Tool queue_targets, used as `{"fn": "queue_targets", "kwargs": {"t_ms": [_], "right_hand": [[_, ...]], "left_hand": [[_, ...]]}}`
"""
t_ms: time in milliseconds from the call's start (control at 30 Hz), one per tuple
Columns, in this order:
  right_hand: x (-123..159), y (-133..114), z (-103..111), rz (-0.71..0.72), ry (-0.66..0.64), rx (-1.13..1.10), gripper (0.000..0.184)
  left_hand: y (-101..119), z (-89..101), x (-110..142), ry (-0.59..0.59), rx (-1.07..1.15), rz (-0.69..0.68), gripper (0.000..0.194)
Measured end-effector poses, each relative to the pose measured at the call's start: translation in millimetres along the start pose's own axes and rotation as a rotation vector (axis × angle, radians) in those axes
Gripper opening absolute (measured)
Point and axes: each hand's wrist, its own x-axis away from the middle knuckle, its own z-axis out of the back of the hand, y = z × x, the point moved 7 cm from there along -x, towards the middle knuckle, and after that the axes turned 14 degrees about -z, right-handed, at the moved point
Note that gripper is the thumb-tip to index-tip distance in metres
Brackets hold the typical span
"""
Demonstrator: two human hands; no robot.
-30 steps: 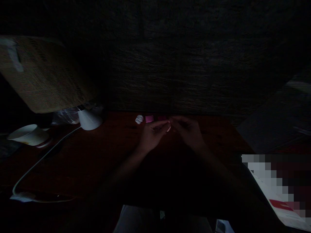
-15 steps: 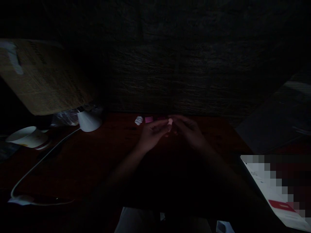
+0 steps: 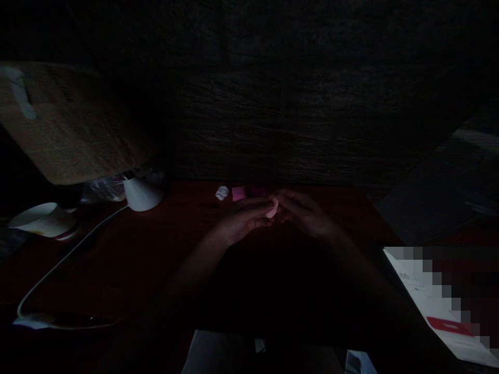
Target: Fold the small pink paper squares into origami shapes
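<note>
Over the dark red-brown table, both hands meet at a small pale pink lump (image 3: 272, 209), soft-looking like modelling clay. My left hand (image 3: 242, 219) closes on its left side between thumb and fingers. From the right, the fingertips of my right hand (image 3: 306, 212) pinch its other edge. Just beyond the left hand lie a crumpled white piece (image 3: 222, 192), a pink square block (image 3: 238, 194) and a darker magenta piece (image 3: 258, 191), partly behind the fingers. The dim light hides the fine detail of the fingers.
A white lamp-like cone (image 3: 142, 195) with a white cable (image 3: 74, 249) stands left, near a paper cup (image 3: 42, 220). Above them is a brown cardboard piece (image 3: 74, 130). A dark textured wall (image 3: 280, 104) rises behind the table (image 3: 156, 249). A bright screen (image 3: 432, 306) sits at lower right.
Both hands have turned slightly around the pale pink lump, and more of it shows between the fingers. The left hand's fingers now lie flatter across it. The pieces on the table have stayed put.
</note>
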Motion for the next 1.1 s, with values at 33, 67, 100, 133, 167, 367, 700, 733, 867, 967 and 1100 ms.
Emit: {"fn": "queue_targets", "kwargs": {"t_ms": [33,67,100,133,167,367,700,733,867,967,1100], "right_hand": [[-0.1,0.2,-0.7,-0.004,-0.007,-0.011,0.036],[-0.1,0.2,-1.3,-0.007,-0.014,-0.022,0.035],[0.0,0.3,-1.9,-0.008,-0.02,-0.034,0.034],[0.2,0.4,-2.5,-0.011,-0.027,-0.043,0.033],[0.4,0.5,-3.2,-0.013,-0.034,-0.05,0.032],[1.6,2.3,-4.5,-0.025,-0.061,-0.072,0.03],[1.4,3.1,-4.7,-0.033,-0.025,-0.067,0.03],[1.9,2.8,-4.7,-0.034,-0.019,-0.068,0.03],[2.5,-0.8,-5.9,-0.024,-0.009,-0.051,0.033],[1.0,-2.7,-4.3,-0.009,0.017,-0.058,0.034],[-0.8,-2.6,2.8,0.036,0.107,-0.051,0.027]], "left_hand": [[-0.3,0.1,-0.1,0.0,0.005,0.0,0.029],[-0.4,0.3,-0.2,0.002,0.01,0.002,0.029],[-0.6,0.6,-0.3,0.004,0.015,0.006,0.029],[-0.6,1.0,-0.3,0.008,0.02,0.01,0.028],[-0.5,1.5,-0.3,0.013,0.026,0.014,0.028],[-2.2,3.3,-0.3,0.018,0.059,0.033,0.024],[-1.4,2.0,0.0,-0.016,0.069,0.014,0.03],[-1.5,2.0,-0.1,-0.016,0.073,0.013,0.031],[-0.8,1.6,-0.4,-0.019,0.063,0.0,0.028],[-0.7,1.8,-0.2,-0.005,0.041,0.0,0.032],[-1.8,3.8,0.1,0.039,-0.004,0.019,0.033]]}}
